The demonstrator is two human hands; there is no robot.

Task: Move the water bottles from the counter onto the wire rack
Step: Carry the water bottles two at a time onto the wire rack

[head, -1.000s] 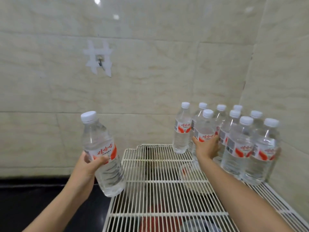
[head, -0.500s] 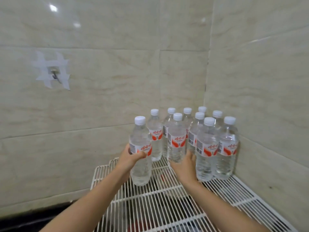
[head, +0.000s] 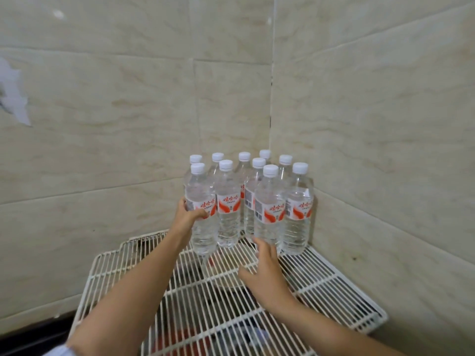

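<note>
A white wire rack (head: 331,286) sits in the tiled corner. Several clear water bottles with white caps and red-and-white labels stand upright on its far corner, packed together (head: 270,206). My left hand (head: 186,217) is wrapped around the leftmost front bottle (head: 201,214), which stands at the left edge of the group with its base on or just above the wires. My right hand (head: 264,271) hovers over the rack in front of the group, fingers apart and holding nothing, its fingertips near the base of a front bottle.
Tiled walls close in behind and to the right of the rack. A dark counter strip (head: 28,337) shows at the lower left. Dark and red items lie blurred under the rack wires (head: 195,337). A white taped hook (head: 12,96) is on the left wall.
My left hand has carried its bottle from the left over the rack up against the group. My right hand has let go of a bottle and drawn back toward me.
</note>
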